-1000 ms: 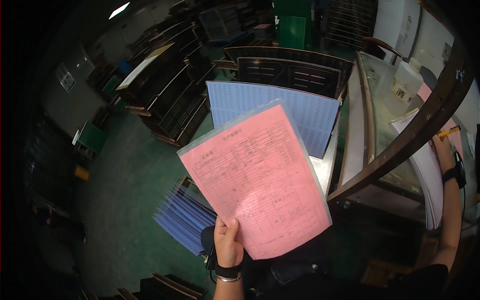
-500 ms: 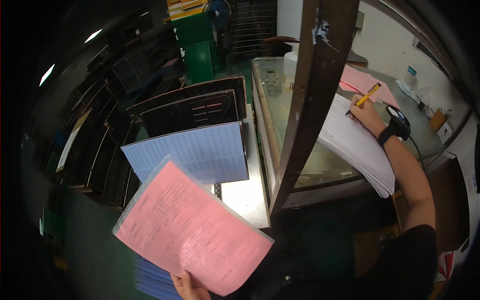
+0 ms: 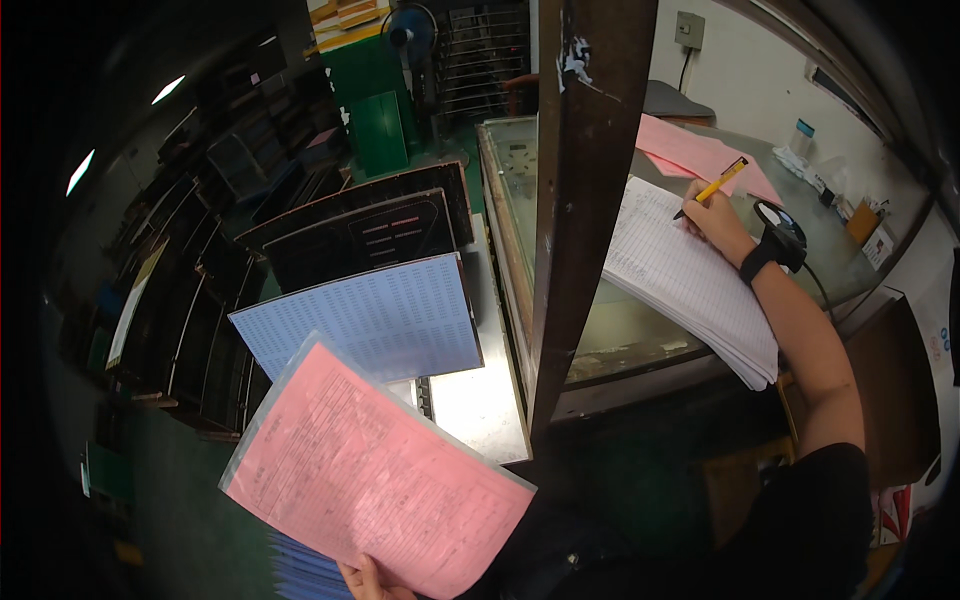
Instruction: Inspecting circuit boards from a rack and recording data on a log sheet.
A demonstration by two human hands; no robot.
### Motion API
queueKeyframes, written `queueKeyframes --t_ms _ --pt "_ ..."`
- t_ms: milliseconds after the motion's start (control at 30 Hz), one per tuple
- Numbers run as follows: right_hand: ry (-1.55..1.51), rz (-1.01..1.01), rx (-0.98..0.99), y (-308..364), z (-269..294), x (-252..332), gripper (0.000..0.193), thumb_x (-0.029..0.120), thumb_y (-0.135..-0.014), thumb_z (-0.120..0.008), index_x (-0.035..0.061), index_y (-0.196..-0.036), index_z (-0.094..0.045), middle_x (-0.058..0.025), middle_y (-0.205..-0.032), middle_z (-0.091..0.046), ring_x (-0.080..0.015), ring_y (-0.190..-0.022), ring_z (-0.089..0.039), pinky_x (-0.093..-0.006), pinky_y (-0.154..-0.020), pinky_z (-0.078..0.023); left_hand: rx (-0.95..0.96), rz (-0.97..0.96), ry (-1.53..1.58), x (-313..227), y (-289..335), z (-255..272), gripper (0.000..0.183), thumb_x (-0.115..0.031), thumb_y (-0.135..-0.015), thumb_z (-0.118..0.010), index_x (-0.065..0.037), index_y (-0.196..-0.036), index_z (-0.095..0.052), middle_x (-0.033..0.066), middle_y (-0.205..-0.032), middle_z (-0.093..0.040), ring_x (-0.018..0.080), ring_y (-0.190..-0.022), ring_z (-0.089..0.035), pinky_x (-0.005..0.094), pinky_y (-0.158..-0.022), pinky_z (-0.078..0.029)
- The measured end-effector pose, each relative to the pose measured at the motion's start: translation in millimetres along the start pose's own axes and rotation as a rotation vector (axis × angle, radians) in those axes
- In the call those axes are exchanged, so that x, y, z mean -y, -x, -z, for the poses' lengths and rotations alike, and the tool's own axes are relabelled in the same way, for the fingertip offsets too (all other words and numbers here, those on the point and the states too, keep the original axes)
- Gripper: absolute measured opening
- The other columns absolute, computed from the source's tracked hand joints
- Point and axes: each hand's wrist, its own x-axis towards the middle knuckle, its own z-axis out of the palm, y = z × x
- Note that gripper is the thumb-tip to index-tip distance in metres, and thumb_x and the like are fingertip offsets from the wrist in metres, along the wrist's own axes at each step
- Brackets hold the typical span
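Note:
My left hand (image 3: 368,580) pinches the lower edge of a pink printed form (image 3: 380,470) in a clear plastic sleeve, tilted up toward me. Part of that hand lies behind the sheet. At the right, my right hand (image 3: 716,222) is closed around a yellow pen (image 3: 724,180) with a black clip. The pen's tip meets the upper part of an open lined notebook (image 3: 700,275), whose page bears handwriting at its left. A black device (image 3: 781,238) with a cable is strapped to my right wrist. Beyond the notebook lie pink papers (image 3: 690,150) on a glass-topped table.
A dark post (image 3: 578,200) rises between the two work areas. Behind the pink form, a light blue perforated panel (image 3: 365,315) and dark panels (image 3: 360,215) stand upright on a metal surface (image 3: 480,415). Dark racks (image 3: 190,300) line the left. A blue stack (image 3: 305,570) sits low.
The whole view has shifted, so the post and table appear farther left. More handwriting shows on the notebook page. Both hands keep their holds on the pink form and the pen.

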Motion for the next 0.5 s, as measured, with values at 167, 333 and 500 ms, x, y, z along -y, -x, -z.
queueKeyframes --t_ms 167,333,500 --pt "-0.012 -0.085 -0.114 0 4 1 0.012 0.014 -0.08 -0.052 0.0066 -0.072 -0.048 -0.0006 -0.057 -0.052 -0.0054 -0.046 -0.046 -0.0194 -0.042 -0.035 0.022 0.001 0.008 1 0 3 0.041 -0.004 -0.087 -0.055 0.0 -0.125 -0.042 0.0114 -0.125 -0.05 0.0194 -0.114 -0.047 0.033 -0.1 -0.034" --pt "0.031 -0.1 -0.131 -7 4 -9 0.012 0.017 -0.08 -0.053 0.0065 -0.073 -0.05 -0.0005 -0.058 -0.054 -0.0062 -0.047 -0.047 -0.0197 -0.042 -0.037 0.002 -0.016 -0.003 1 0 0 0.04 -0.005 -0.086 -0.057 -0.001 -0.124 -0.044 0.0108 -0.122 -0.052 0.0185 -0.111 -0.048 0.032 -0.097 -0.036" --pt "0.059 0.006 -0.12 -19 -5 -26 0.014 0.019 -0.081 -0.051 0.0065 -0.076 -0.051 -0.0009 -0.062 -0.057 -0.0053 -0.05 -0.048 -0.0204 -0.043 -0.037 0.035 -0.118 -0.028 11 -4 17 0.04 -0.008 -0.089 -0.052 0.001 -0.126 -0.041 0.0107 -0.122 -0.052 0.0197 -0.111 -0.049 0.0316 -0.098 -0.035"
